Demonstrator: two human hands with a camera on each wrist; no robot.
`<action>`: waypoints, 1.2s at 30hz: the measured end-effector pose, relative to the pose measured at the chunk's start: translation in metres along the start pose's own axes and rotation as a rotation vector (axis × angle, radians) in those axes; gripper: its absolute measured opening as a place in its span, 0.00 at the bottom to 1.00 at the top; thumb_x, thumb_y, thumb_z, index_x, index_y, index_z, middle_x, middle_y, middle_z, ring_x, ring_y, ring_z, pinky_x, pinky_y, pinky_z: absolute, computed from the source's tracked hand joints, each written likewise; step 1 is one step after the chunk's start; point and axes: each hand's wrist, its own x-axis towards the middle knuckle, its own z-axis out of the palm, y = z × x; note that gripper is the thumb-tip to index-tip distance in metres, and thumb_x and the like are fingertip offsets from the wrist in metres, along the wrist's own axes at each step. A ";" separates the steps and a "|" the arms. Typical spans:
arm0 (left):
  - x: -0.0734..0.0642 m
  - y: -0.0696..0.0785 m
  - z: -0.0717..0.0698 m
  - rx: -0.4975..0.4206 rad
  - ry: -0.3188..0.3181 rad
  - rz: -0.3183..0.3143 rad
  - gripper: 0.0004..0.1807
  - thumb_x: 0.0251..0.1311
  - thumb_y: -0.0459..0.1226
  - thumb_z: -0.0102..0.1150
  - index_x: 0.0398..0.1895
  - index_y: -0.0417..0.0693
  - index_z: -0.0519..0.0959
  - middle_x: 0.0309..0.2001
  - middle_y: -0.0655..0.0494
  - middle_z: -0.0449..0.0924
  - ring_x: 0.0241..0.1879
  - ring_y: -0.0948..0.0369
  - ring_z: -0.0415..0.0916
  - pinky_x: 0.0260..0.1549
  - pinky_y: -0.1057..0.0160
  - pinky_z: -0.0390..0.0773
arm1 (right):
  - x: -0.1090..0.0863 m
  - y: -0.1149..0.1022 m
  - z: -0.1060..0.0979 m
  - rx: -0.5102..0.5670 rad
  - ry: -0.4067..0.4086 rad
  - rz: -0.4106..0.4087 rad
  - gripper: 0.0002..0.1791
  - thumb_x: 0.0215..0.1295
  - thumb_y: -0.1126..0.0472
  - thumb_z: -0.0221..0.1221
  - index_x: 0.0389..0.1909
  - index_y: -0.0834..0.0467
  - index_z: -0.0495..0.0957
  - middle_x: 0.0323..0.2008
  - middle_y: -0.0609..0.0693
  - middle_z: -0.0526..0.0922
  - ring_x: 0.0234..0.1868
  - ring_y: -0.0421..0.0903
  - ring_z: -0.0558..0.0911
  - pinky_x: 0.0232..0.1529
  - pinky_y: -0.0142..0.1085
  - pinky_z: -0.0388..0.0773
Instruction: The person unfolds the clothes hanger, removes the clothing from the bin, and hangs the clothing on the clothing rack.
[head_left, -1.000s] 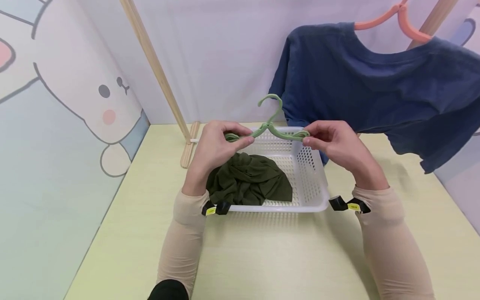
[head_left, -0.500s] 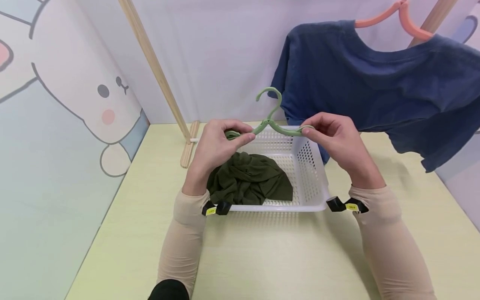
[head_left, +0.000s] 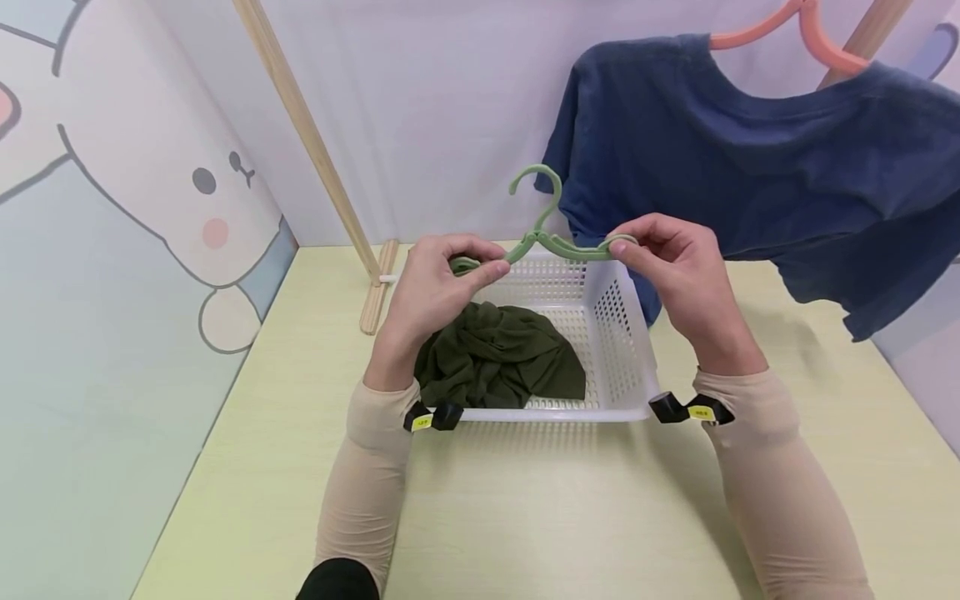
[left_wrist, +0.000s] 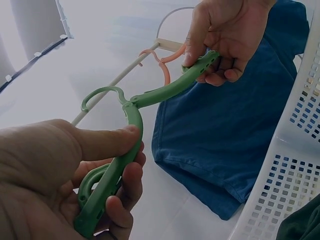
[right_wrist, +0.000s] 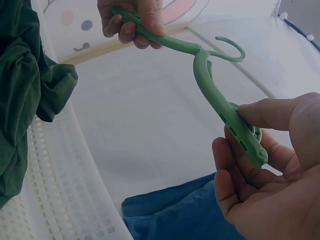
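Note:
Both hands hold a green folding clothes hanger (head_left: 573,249) up over a white basket, its hook pointing upward. My left hand (head_left: 442,287) grips the left arm of the hanger, with the thumb laid along it in the left wrist view. My right hand (head_left: 678,275) pinches the end of the right arm between thumb and fingers. Seen from the right wrist, the hanger (right_wrist: 212,92) has slots along its arm and a folded loop beside the thumb. Below, a crumpled dark green cloth garment (head_left: 502,354) lies in the left part of the basket (head_left: 555,415).
A navy T-shirt (head_left: 712,167) hangs at the right on an orange hanger (head_left: 825,46), behind and beside the basket. A slanting wooden pole (head_left: 315,150) of a rack stands at the back left on a wooden foot (head_left: 377,292). Printed walls border the pale table (head_left: 562,517).
The hanger has risen slightly. My right hand has moved up and its grip has shifted toward the outer end of the right arm; my left hand has barely moved.

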 end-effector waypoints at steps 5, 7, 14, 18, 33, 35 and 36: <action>0.001 0.000 0.001 -0.008 0.001 0.009 0.06 0.71 0.35 0.77 0.47 0.45 0.94 0.48 0.54 0.94 0.52 0.60 0.88 0.57 0.55 0.83 | -0.001 0.000 -0.001 0.028 0.020 -0.014 0.07 0.74 0.73 0.70 0.47 0.74 0.88 0.36 0.51 0.89 0.35 0.44 0.79 0.41 0.30 0.80; 0.001 0.000 0.002 -0.018 0.002 0.011 0.06 0.71 0.35 0.76 0.47 0.45 0.94 0.48 0.53 0.94 0.52 0.60 0.88 0.57 0.55 0.83 | -0.001 0.000 -0.002 0.028 0.027 -0.013 0.07 0.74 0.73 0.70 0.46 0.74 0.88 0.36 0.51 0.89 0.35 0.44 0.79 0.42 0.31 0.79; 0.002 0.002 0.004 -0.038 0.009 0.006 0.06 0.72 0.35 0.76 0.47 0.44 0.94 0.49 0.52 0.94 0.54 0.58 0.88 0.59 0.55 0.83 | 0.000 -0.001 -0.002 0.077 0.061 -0.033 0.08 0.73 0.73 0.70 0.47 0.75 0.87 0.36 0.52 0.89 0.35 0.44 0.81 0.44 0.32 0.80; 0.002 0.002 0.003 -0.038 0.033 -0.010 0.07 0.72 0.35 0.76 0.48 0.43 0.94 0.48 0.51 0.94 0.54 0.58 0.87 0.59 0.55 0.82 | 0.001 -0.002 -0.008 0.195 0.103 -0.053 0.08 0.74 0.75 0.68 0.48 0.78 0.86 0.38 0.55 0.91 0.40 0.47 0.84 0.49 0.33 0.83; 0.001 -0.004 -0.007 -0.140 0.164 -0.003 0.06 0.71 0.33 0.76 0.46 0.39 0.94 0.44 0.48 0.92 0.49 0.57 0.85 0.47 0.62 0.83 | 0.004 -0.004 -0.017 0.290 0.130 -0.053 0.09 0.73 0.75 0.69 0.49 0.77 0.86 0.41 0.58 0.90 0.44 0.52 0.85 0.49 0.35 0.83; 0.000 -0.005 -0.010 -0.166 0.175 -0.004 0.06 0.71 0.32 0.76 0.46 0.37 0.93 0.45 0.48 0.92 0.49 0.57 0.85 0.46 0.62 0.83 | 0.004 -0.004 -0.016 0.292 0.126 -0.046 0.07 0.73 0.75 0.69 0.48 0.76 0.86 0.40 0.57 0.90 0.43 0.51 0.86 0.49 0.35 0.83; 0.000 -0.006 -0.012 -0.181 0.179 -0.003 0.06 0.71 0.32 0.76 0.46 0.37 0.93 0.45 0.48 0.92 0.49 0.56 0.85 0.45 0.62 0.83 | 0.004 -0.003 -0.016 0.300 0.122 -0.043 0.06 0.73 0.76 0.68 0.47 0.75 0.86 0.39 0.57 0.90 0.42 0.51 0.86 0.49 0.35 0.84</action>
